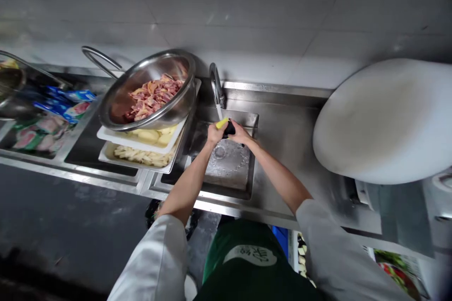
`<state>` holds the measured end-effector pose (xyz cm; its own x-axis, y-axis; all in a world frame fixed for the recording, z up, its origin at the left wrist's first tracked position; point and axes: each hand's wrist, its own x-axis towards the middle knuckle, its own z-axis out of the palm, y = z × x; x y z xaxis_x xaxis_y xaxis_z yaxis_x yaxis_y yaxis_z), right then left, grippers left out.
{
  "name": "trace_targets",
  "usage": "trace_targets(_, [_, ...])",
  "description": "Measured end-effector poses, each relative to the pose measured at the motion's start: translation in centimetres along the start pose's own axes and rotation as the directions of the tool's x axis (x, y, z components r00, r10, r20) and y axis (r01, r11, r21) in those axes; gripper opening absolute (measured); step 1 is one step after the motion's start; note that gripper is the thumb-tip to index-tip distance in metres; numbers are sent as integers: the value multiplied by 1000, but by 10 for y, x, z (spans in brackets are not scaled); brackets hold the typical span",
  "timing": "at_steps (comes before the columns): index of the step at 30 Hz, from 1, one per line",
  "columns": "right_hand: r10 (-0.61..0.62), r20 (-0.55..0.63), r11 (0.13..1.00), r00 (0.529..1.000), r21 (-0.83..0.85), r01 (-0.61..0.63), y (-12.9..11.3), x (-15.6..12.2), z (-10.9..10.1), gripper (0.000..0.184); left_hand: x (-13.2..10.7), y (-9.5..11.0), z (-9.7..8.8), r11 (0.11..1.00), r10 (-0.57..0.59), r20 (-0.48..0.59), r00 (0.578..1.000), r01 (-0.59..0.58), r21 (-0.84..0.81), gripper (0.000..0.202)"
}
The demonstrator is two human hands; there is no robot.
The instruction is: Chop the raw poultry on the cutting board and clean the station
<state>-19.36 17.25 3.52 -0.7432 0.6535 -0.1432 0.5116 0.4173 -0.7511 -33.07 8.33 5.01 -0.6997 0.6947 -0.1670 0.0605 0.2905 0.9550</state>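
Observation:
Over the sink (229, 169), my left hand (214, 134) is closed round a yellow-handled tool (222, 122). My right hand (240, 133) grips a black object (230, 129) right beside it. Whether the yellow and black pieces are one item I cannot tell, and the fingers cover much of both. Just above them, water (219, 112) runs down from the curved faucet (214, 82). Shallow water with ripples lies on the sink's bottom, below my hands.
Left of the sink, a steel bowl (118, 89) of cut raw meat (155, 96) leans on stacked trays of peeled potatoes (150, 135) and pale strips (143, 155). Packaged meat (42, 134) lies in the far-left sink. A large white round board (384, 122) stands at right.

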Motion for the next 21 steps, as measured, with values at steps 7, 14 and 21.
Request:
trace_targets(7, [156,-67,967,985,-191,-166,3,0,-2,37,16,3,-7,997,12,325,946,-35,64,50])
trace_targets(14, [285,-106,926,953,-226,-302,28,8,-19,43,23,-11,-73,784,-74,376,924,-179,595,36])
trace_targets(21, [200,53,874,978,-461,-153,37,-12,-4,31,-43,-60,-65,638,-99,321,942,-188,747,34])
